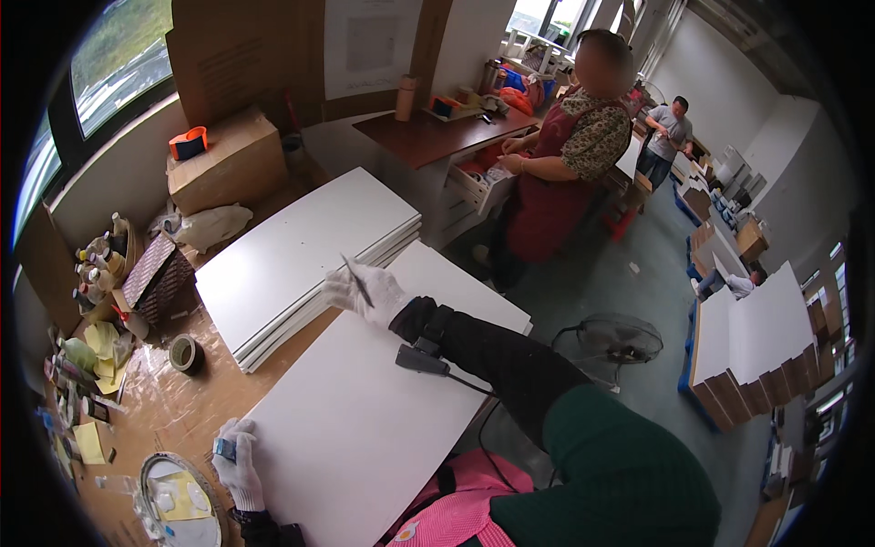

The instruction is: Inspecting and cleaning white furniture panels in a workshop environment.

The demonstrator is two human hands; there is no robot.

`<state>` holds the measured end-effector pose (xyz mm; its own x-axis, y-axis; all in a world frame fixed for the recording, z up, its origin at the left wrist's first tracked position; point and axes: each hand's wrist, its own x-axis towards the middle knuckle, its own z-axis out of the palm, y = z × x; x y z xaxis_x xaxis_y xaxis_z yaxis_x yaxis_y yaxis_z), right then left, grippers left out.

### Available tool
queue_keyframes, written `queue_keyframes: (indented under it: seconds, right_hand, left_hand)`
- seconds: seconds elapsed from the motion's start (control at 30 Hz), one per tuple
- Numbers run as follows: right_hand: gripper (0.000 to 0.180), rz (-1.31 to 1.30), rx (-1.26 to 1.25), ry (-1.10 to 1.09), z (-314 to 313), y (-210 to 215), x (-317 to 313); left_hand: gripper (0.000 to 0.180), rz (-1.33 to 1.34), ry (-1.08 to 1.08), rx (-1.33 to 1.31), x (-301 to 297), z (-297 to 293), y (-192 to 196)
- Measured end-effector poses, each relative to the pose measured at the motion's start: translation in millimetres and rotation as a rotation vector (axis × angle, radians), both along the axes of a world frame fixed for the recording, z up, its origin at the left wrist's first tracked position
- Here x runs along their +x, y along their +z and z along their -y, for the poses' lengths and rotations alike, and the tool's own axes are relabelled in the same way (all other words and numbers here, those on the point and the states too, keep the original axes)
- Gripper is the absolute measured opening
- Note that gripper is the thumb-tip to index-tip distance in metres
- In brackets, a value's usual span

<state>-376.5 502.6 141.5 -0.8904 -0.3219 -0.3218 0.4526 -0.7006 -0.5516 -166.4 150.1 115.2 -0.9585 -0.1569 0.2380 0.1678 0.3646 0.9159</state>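
Observation:
A large white panel (pixel 360 428) lies in front of me on the table. My right hand (pixel 366 294), in a white knit glove, is closed on a thin, dark, pointed tool (pixel 358 279), too small to name surely. This hand is above the panel's far part, beside a stack of white panels (pixel 310 242). At the panel's left edge, my left hand (pixel 240 469), also gloved, has its fingers closed around a small blue block (pixel 224 448). A round lid or tray (pixel 217 512) with white paste and yellow paper is close to that hand.
A tape roll (pixel 187 355), small bottles (pixel 98 264) and a patterned box (pixel 157 278) crowd the table's left side. Behind it sits a cardboard box (pixel 228 164). One person (pixel 565 164) stands at an open drawer (pixel 478 190); a floor fan (pixel 612 339) stands right.

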Motion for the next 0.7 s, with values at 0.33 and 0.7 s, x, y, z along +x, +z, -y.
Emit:
queue_keyframes:
  seconds: [0.33, 0.7]
  right_hand:
    - [0.028, 0.064, -0.240, 0.386, 106.8, -36.9, 78.5]
    - [0.036, 0.054, 0.081, -0.793, -189.0, -34.1, -37.2]
  left_hand:
    - [0.026, 0.033, -0.023, 0.039, -3.3, -2.2, 3.2]
    - [0.030, -0.045, -0.031, 0.009, -6.6, -7.0, -4.1]
